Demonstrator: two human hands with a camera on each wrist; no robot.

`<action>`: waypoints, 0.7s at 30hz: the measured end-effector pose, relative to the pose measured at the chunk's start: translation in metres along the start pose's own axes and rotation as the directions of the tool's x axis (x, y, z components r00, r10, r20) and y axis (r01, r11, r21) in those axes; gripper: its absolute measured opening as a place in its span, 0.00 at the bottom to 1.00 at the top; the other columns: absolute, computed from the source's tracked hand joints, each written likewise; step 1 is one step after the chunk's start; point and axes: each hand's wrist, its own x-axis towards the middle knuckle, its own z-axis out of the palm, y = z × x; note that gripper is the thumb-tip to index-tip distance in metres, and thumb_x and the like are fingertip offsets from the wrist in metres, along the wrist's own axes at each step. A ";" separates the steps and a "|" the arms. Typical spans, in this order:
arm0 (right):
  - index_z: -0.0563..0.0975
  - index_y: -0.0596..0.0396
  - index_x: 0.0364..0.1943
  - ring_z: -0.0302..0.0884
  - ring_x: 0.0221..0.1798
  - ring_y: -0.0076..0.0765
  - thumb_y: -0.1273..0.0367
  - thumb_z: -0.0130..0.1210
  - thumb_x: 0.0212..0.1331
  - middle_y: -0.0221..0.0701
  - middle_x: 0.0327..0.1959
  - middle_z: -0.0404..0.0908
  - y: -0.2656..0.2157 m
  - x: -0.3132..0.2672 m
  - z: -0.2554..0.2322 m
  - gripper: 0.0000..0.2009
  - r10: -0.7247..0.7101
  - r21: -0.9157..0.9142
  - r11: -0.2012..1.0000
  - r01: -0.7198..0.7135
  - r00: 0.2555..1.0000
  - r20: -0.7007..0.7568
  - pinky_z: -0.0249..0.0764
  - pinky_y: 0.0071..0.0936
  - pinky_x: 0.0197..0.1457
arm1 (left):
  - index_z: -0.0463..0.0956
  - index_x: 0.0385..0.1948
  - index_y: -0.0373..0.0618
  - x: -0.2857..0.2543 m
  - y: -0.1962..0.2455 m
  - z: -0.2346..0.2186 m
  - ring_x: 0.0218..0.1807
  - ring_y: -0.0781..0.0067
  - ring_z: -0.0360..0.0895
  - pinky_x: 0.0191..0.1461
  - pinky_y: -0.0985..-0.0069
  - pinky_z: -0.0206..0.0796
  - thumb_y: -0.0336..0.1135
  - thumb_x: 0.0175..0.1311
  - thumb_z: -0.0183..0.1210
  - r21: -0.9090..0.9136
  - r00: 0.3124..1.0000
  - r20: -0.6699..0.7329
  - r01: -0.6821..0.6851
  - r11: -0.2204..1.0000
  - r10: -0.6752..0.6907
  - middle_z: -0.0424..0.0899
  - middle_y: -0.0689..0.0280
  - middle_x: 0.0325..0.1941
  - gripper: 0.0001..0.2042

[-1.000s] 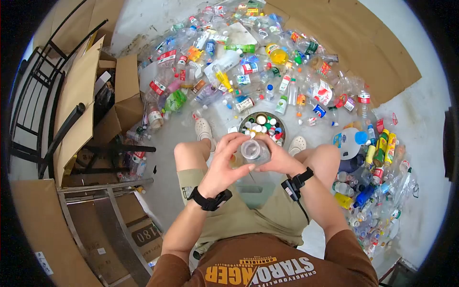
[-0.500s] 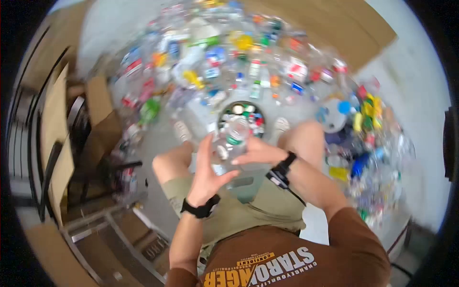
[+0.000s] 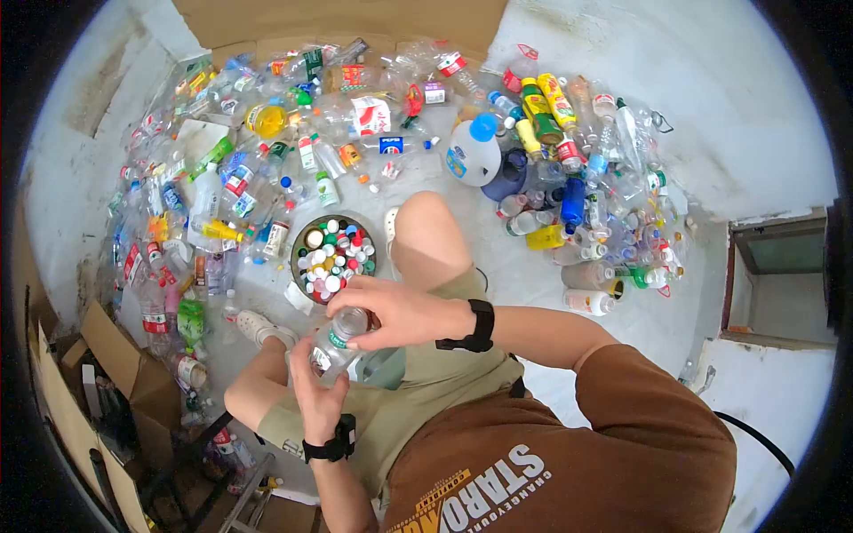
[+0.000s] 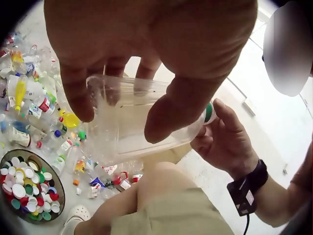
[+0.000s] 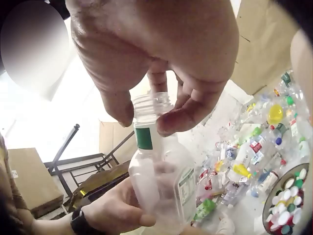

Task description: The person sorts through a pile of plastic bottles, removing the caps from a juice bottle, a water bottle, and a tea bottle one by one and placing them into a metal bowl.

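Note:
A clear plastic bottle (image 5: pixel 146 169) tilts between both hands above the lap, its threaded mouth uncapped. Round its neck runs a green and white band (image 5: pixel 145 138), and a pale label (image 5: pixel 187 188) lies on the body. My left hand (image 3: pixel 317 389) grips the lower body, thumb on one side and fingers on the other. At the neck, my right hand (image 3: pixel 404 313) pinches with thumb and fingers just below the threads. Beyond the bottle, a round bowl (image 4: pixel 47 165) on the floor holds several loose caps (image 3: pixel 330 259) in white, red and green.
A wide heap of empty bottles (image 3: pixel 253 182) covers the floor ahead and left. More bottles, with a large jug (image 3: pixel 474 155) beside them, lie to the right. An open cardboard box (image 3: pixel 124 355) stands at the left. A cardboard sheet (image 3: pixel 346 22) lies behind the heap.
The head view has swung to the right. The bottle has tipped from mouth-up toward the camera to lying aslant, and my right hand has come over its neck. My left hand keeps its hold.

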 end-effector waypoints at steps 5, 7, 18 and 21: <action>0.73 0.52 0.50 0.75 0.45 0.35 0.66 0.64 0.48 0.36 0.45 0.74 -0.002 -0.028 -0.032 0.22 0.025 -0.082 0.996 -0.041 0.983 -0.183 0.75 0.29 0.43 | 0.56 0.67 0.42 0.007 0.017 0.009 0.68 0.59 0.61 0.68 0.64 0.54 0.18 0.41 0.61 -0.033 0.990 -0.125 -0.065 0.997 0.060 0.63 0.57 0.65 0.42; 0.74 0.54 0.49 0.75 0.47 0.31 0.67 0.65 0.48 0.33 0.46 0.74 0.010 -0.046 -0.063 0.22 -0.055 -0.147 0.989 -0.001 0.924 -0.378 0.76 0.29 0.42 | 0.57 0.66 0.40 0.007 0.012 0.006 0.64 0.58 0.64 0.64 0.64 0.59 0.20 0.46 0.58 -0.075 0.986 -0.166 -0.009 0.997 -0.003 0.66 0.55 0.63 0.38; 0.71 0.57 0.48 0.76 0.28 0.22 0.70 0.62 0.52 0.30 0.33 0.74 0.084 -0.269 -0.178 0.19 0.317 0.248 0.841 -0.482 0.067 -0.946 0.71 0.22 0.29 | 0.65 0.61 0.37 0.004 -0.038 -0.005 0.53 0.67 0.71 0.59 0.71 0.63 0.23 0.61 0.51 -0.219 0.974 -0.039 0.210 0.953 -0.223 0.73 0.57 0.55 0.23; 0.71 0.57 0.47 0.74 0.23 0.24 0.69 0.64 0.50 0.30 0.29 0.75 0.123 -0.340 -0.170 0.20 0.414 0.329 0.681 -0.654 -0.027 -0.910 0.71 0.23 0.26 | 0.66 0.60 0.36 0.008 -0.042 0.001 0.52 0.67 0.72 0.58 0.70 0.64 0.23 0.61 0.51 -0.179 0.975 0.015 0.220 0.959 -0.221 0.74 0.57 0.54 0.22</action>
